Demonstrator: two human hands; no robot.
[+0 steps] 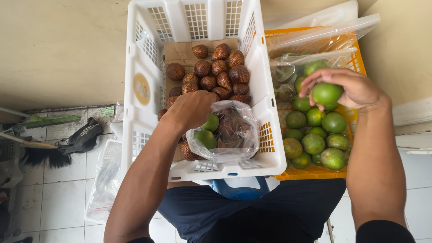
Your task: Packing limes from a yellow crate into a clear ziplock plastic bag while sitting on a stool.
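Note:
My left hand (pixel 192 109) holds the rim of a clear plastic bag (pixel 234 135) inside a white plastic crate (pixel 139 90). Two green citrus fruits (pixel 207 132) lie in the bag. Around the bag, brown scaly snake fruits (pixel 216 69) rest on cardboard in the crate. My right hand (pixel 348 87) grips one green citrus fruit (pixel 326 93) above an orange crate (pixel 310 172) lined with clear plastic, where several more green citrus fruits (pixel 315 137) are piled.
A blue object (pixel 240 189) sits under the white crate near my lap. On the tiled floor at the left lie a black brush (pixel 54 155), a black cloth (pixel 85 135) and a loose plastic bag (pixel 103 184). A beige wall runs behind the crates.

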